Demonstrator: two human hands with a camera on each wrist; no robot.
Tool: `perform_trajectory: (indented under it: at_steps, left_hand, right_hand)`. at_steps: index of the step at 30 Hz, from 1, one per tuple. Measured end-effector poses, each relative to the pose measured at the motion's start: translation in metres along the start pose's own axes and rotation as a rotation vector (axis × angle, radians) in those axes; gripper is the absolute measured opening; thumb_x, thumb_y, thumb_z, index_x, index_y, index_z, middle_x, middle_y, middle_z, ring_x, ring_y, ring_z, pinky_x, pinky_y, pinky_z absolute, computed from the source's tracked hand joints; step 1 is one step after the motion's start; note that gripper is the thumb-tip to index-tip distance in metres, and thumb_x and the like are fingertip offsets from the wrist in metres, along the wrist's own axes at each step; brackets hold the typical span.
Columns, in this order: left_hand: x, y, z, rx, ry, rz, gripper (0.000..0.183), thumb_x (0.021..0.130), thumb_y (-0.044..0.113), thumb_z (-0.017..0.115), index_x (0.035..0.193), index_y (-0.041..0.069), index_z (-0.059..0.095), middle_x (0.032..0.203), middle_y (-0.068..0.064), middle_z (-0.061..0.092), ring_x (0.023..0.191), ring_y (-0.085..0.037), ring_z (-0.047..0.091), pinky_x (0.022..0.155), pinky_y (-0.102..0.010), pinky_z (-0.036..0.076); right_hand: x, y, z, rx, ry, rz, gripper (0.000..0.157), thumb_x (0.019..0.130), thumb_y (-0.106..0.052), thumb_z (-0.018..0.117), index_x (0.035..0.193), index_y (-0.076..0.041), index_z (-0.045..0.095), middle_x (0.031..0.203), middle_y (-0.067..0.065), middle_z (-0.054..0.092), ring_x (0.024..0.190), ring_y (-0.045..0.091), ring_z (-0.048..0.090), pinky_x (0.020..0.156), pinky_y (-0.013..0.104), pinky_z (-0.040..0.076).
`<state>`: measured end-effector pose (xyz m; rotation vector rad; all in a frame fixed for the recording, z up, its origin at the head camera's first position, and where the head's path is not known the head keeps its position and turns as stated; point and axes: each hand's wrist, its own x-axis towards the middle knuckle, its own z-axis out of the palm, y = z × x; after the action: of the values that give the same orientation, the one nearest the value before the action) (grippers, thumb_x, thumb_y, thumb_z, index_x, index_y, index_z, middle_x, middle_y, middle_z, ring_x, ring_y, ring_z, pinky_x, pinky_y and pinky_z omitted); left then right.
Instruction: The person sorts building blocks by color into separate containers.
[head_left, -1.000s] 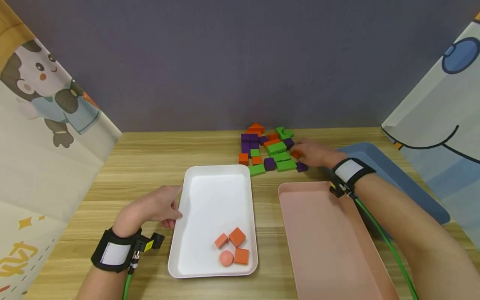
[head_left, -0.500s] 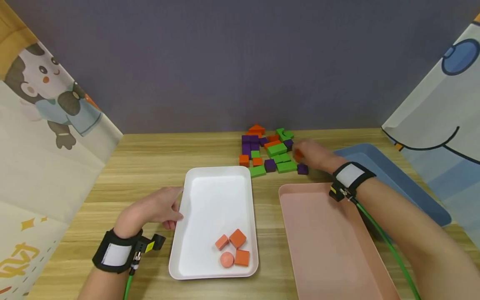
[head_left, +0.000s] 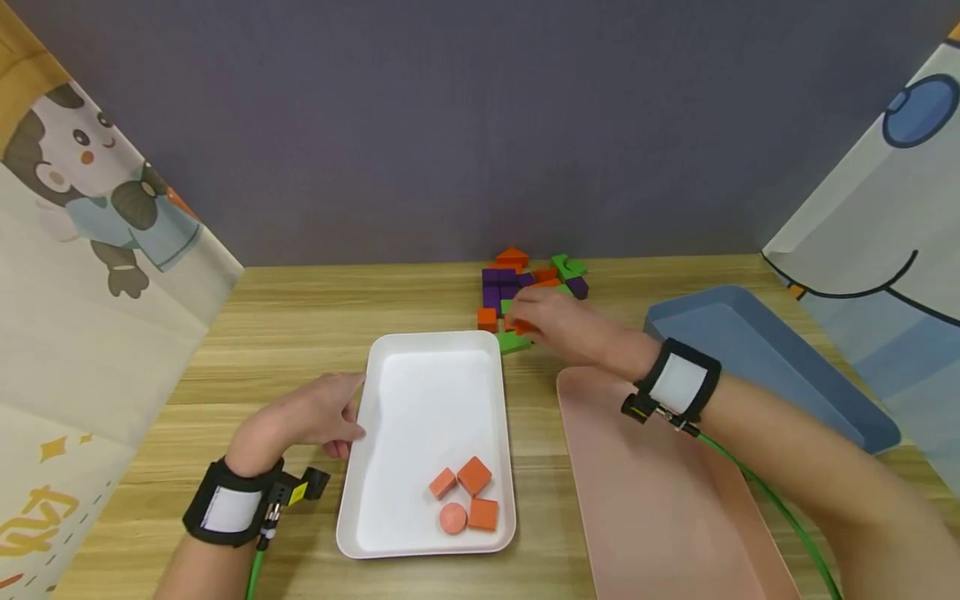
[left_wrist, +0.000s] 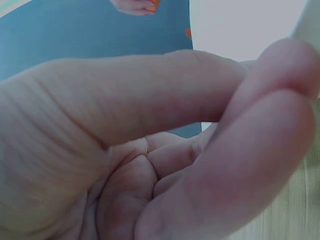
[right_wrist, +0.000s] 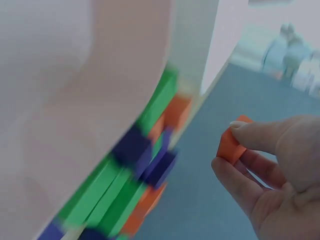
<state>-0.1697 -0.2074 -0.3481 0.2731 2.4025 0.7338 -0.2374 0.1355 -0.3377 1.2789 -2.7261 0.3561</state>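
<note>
A: Containers first. Your white tray has four orange pieces grouped near its near right corner: two larger squarish ones, one small block, one round, paler.

B: Your left hand pinches that tray's left rim, thumb and index finger. In the left wrist view your fingers fill most of the frame, so only a slice of tray shows.

A: Right side?

B: Your right hand pinches an orange block between thumb and fingertips. Head view puts it in front of the block pile, past the white tray's far right corner. Your hand covers part of the pile, so no full count; can't tell its exact height.

A: Other trays: pink tray is cut off by the bottom edge, your forearm crossing it. Blue tray sits right of it, partly behind your arm.

B: Right wrist view: pile is blurred, green, purple, orange.
</note>
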Motion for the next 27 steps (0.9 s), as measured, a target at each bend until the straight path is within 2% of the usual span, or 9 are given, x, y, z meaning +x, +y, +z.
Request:
perform_trajectory:
  at_steps: [2, 5, 11, 17, 27]
  left_hand:
    - [0.000, 0.000, 0.000, 0.000, -0.002, -0.002, 0.036, 0.083, -0.002, 0.066, 0.113, 0.002, 0.046, 0.066, -0.008, 0.061, 0.054, -0.018, 0.062, 0.053, -0.032, 0.055]
    - [0.000, 0.000, 0.000, -0.002, -0.002, -0.003, 0.034, 0.083, -0.002, 0.066, 0.112, 0.002, 0.047, 0.066, -0.008, 0.061, 0.054, -0.018, 0.062, 0.052, -0.031, 0.055]
    - [0.000, 0.000, 0.000, -0.005, -0.004, 0.006, 0.031, 0.083, -0.002, 0.066, 0.108, 0.003, 0.048, 0.066, -0.009, 0.061, 0.054, -0.018, 0.062, 0.052, -0.032, 0.055]
    - [0.000, 0.000, 0.000, 0.014, 0.000, 0.016, 0.026, 0.083, -0.002, 0.065, 0.103, 0.003, 0.048, 0.066, -0.008, 0.061, 0.053, -0.018, 0.062, 0.052, -0.029, 0.054]
    - [0.000, 0.000, 0.001, 0.008, 0.003, 0.018, 0.027, 0.083, -0.003, 0.065, 0.104, 0.003, 0.049, 0.066, -0.008, 0.060, 0.053, -0.018, 0.062, 0.051, -0.030, 0.054]
  right_hand:
    - [0.003, -0.017, 0.004, -0.013, 0.007, -0.068, 0.020, 0.084, -0.008, 0.071, 0.102, -0.011, 0.066, 0.101, 0.004, 0.061, 0.094, 0.017, 0.058, 0.081, 0.027, 0.054]
    - [0.006, -0.041, 0.009, -0.034, -0.028, -0.145, 0.020, 0.084, -0.009, 0.070, 0.103, -0.011, 0.065, 0.104, 0.004, 0.061, 0.098, 0.017, 0.059, 0.084, 0.025, 0.054]
    - [0.009, -0.073, 0.015, -0.079, -0.127, -0.216, 0.019, 0.088, -0.014, 0.067, 0.107, -0.015, 0.065, 0.109, 0.000, 0.063, 0.104, 0.014, 0.057, 0.089, 0.022, 0.051]
    - [0.006, -0.084, 0.022, -0.086, -0.140, -0.264, 0.012, 0.092, -0.014, 0.062, 0.103, -0.016, 0.066, 0.107, -0.003, 0.063, 0.099, 0.013, 0.056, 0.085, 0.019, 0.050]
    - [0.001, -0.087, 0.031, -0.041, -0.226, -0.232, 0.016, 0.092, -0.011, 0.061, 0.104, -0.019, 0.067, 0.105, -0.005, 0.062, 0.097, 0.009, 0.054, 0.081, 0.014, 0.049]
